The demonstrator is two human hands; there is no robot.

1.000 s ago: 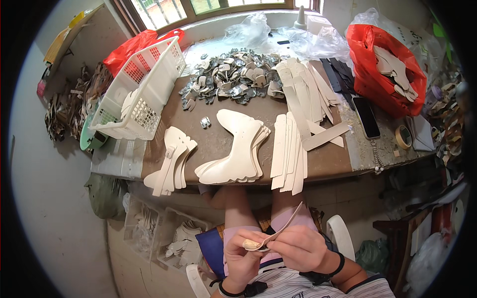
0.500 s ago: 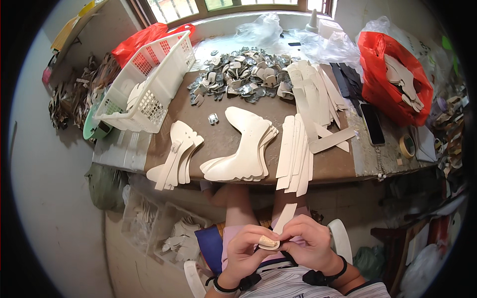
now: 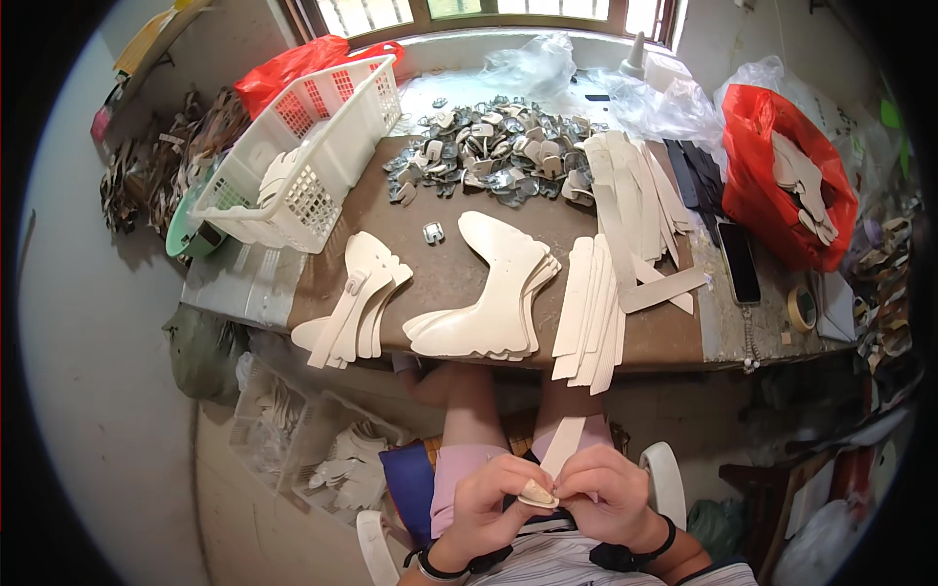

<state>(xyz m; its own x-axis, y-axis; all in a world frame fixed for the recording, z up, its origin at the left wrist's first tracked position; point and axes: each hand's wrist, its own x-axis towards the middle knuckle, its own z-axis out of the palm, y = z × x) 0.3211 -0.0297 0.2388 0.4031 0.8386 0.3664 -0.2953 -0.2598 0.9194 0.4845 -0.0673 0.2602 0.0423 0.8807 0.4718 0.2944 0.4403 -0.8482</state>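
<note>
The left hand (image 3: pixel 489 496) and right hand (image 3: pixel 608 486) both pinch a cream strip (image 3: pixel 564 444), in front of the brown table (image 3: pixel 430 278). On it I see stacked curved pieces (image 3: pixel 503 283), loose strips (image 3: pixel 584 317), heaped small parts (image 3: pixel 493 151) and a white basket (image 3: pixel 320 200).

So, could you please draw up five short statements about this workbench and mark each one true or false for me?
1. The left hand and the right hand both grip a pale strip. True.
2. The phone lies to the left of the white basket. False: it lies well to its right.
3. A small shiny piece lies apart from the heap of small parts. True.
4. The pieces showing in the red bag on the right are black. False: those pale pieces are cream-coloured.
5. The tape roll lies to the right of the phone. True.
</note>
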